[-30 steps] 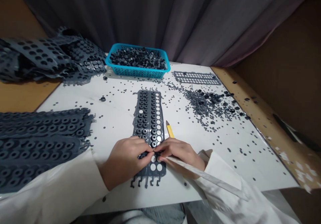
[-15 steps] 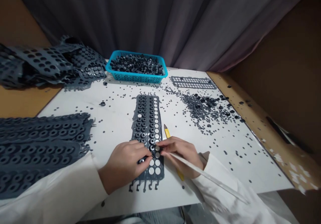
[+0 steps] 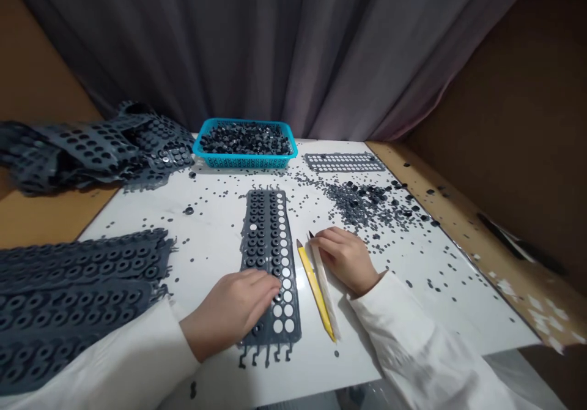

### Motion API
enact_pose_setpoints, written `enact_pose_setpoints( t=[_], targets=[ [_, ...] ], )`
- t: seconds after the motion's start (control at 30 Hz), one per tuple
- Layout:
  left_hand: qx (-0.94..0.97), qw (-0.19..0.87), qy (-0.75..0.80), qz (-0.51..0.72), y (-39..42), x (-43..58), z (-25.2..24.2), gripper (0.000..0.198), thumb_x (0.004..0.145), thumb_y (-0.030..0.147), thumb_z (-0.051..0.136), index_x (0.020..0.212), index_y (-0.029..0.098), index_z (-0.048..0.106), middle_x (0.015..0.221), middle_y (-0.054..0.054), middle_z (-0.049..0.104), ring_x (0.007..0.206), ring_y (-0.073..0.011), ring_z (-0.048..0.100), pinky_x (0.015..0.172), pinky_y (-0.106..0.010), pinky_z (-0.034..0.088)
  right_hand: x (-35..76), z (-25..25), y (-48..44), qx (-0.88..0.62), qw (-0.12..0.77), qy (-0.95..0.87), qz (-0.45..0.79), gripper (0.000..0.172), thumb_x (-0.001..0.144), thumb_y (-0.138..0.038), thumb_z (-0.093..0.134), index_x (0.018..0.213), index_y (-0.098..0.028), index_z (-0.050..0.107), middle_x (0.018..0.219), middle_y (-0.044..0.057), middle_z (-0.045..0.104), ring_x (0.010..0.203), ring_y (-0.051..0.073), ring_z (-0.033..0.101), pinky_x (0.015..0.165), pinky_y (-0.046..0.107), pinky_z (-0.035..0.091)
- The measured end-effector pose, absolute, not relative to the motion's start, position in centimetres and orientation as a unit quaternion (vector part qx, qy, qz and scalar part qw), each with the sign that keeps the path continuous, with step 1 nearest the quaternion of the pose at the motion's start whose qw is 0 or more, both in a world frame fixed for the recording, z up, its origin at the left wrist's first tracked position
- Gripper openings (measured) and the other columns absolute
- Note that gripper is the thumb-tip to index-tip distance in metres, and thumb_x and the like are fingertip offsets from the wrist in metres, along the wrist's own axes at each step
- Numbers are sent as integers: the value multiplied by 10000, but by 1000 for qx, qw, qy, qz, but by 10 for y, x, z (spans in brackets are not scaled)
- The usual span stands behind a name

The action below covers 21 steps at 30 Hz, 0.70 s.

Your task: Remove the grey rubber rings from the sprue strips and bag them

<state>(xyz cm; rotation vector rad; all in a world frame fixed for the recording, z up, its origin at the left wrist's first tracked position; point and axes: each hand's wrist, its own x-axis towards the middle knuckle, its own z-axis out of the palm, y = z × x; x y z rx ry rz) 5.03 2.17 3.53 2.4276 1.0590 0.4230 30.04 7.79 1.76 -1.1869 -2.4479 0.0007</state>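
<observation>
A dark grey rubber sheet [image 3: 267,238] full of small rings and punched-out holes lies lengthwise on the white table [image 3: 206,238]. My left hand [image 3: 233,309] rests on its near left part, fingers curled over the rings; what is under them is hidden. My right hand [image 3: 345,257] lies to the right of the sheet, fingers loosely bent, touching the tip end of a pale stick tool [image 3: 324,287]. A yellow stick tool [image 3: 315,290] lies beside it, between the hand and the sheet.
A blue basket [image 3: 245,160] of black rings stands at the back. Stacks of grey rubber sheets [image 3: 73,275] lie at the left, more sheets [image 3: 105,147] at the far left. A heap of small black rings and discs [image 3: 367,199] and an emptied strip [image 3: 343,162] lie at the right. A curtain hangs behind.
My right hand has left the sheet and moved to the right, and the pale tool it held now lies on the table beside the yellow one. The left hand stays on the sheet.
</observation>
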Motion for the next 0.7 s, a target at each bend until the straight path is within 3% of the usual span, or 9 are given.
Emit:
enact_pose_setpoints(
  t=[0.1,0.2,0.37,0.5,0.6,0.7],
  targets=[
    [845,282,403,211,25,47,37,286,926,182,322,1143,226,503,1099,-23,619,985,-140,580,862,-264,474,302,23,81,-437,186,-880,-5,237,883,-118,434,917,-178,660,942,75,677,876,202,552,744,305,428],
    [824,325,408,219,26,46,41,333,915,128,308,1182,244,470,1043,-16,609,912,-117,584,810,-227,484,301,30,79,-418,182,-890,-9,242,895,-135,425,1010,-188,631,1073,88,641,980,228,513,813,366,408],
    [885,284,353,111,22,51,45,299,879,79,352,1054,218,551,938,-37,588,888,-175,559,778,-300,487,286,34,68,-279,118,-953,22,200,899,-165,446,783,-188,607,897,63,613,859,192,481,769,339,382],
    [903,224,361,62,19,56,45,212,886,180,399,1028,191,556,921,-62,583,864,-233,552,731,-381,490,282,33,69,-245,91,-964,41,184,874,-151,467,725,-185,568,845,60,557,803,183,427,743,334,367],
    [899,233,364,72,20,56,46,189,867,224,460,1029,185,550,929,-61,580,873,-235,554,730,-374,490,285,40,68,-264,159,-942,131,209,863,-123,421,688,-183,517,831,62,516,773,177,420,691,320,380],
    [892,254,365,78,22,55,45,182,863,208,468,1021,185,555,917,-54,578,870,-219,562,730,-344,489,282,51,55,-333,332,-840,271,187,887,-181,401,703,-197,431,783,40,486,722,159,468,629,296,408]
  ],
)
